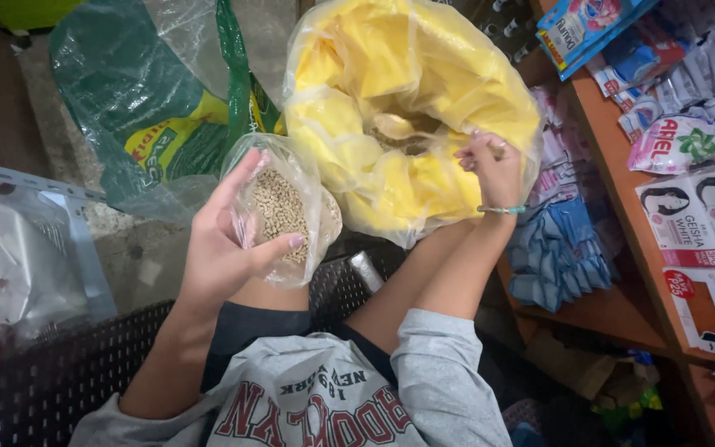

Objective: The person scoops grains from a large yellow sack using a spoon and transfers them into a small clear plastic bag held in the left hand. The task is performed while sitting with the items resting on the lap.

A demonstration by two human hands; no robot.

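My left hand [221, 244] holds a small clear plastic bag [287, 207] part-filled with pale tan grains, thumb across its front. My right hand [490, 165], with a thin bracelet at the wrist, reaches into the mouth of a large yellow sack [399, 108] lined with clear plastic. Its fingers are pinched together by a pale scoop [399, 127] lying on the grains inside; whether they grip the scoop's handle is unclear. I sit with bare knees under both bags.
A green printed plastic sack [151, 116] lies on the concrete floor at upper left. A wooden shelf [622, 215] at right holds several sachets and packets, with blue packets [560, 257] hanging beside it. A dark perforated crate [43, 381] sits at lower left.
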